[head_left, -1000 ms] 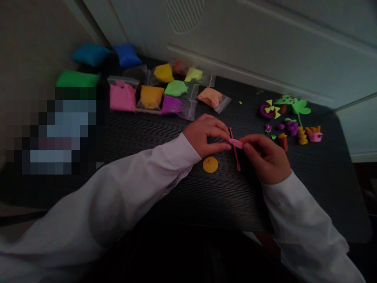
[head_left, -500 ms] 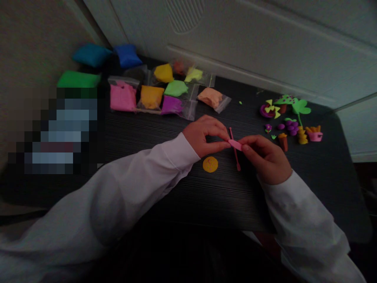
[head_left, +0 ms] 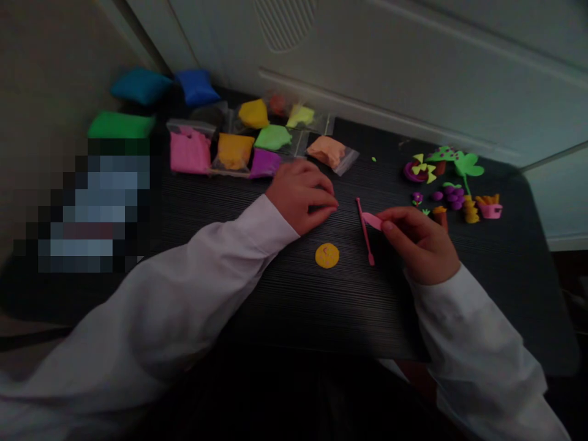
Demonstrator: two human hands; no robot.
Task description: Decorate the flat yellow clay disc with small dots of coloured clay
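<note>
My right hand pinches a flat, leaf-shaped piece of pink clay between thumb and fingers. The free end of the clay points left over a thin pink modelling tool, which lies on the dark table. To the left of the tool, my left hand is held with its thumb and fingertips together, apart from the pink clay. Whether anything small sits between those fingertips is too hard to see. A flat yellow clay disc with small pink marks lies below the left hand.
Bagged clay stands along the back, including pink, orange and peach. Blue and green packs lie farther left. Small clay models, among them a pink cup and purple grapes, are at the right. A pale panel borders the table.
My left hand has come off the pink clay and moved left and slightly up, partly covering the purple bag. The right hand still holds the clay in about the same place.
</note>
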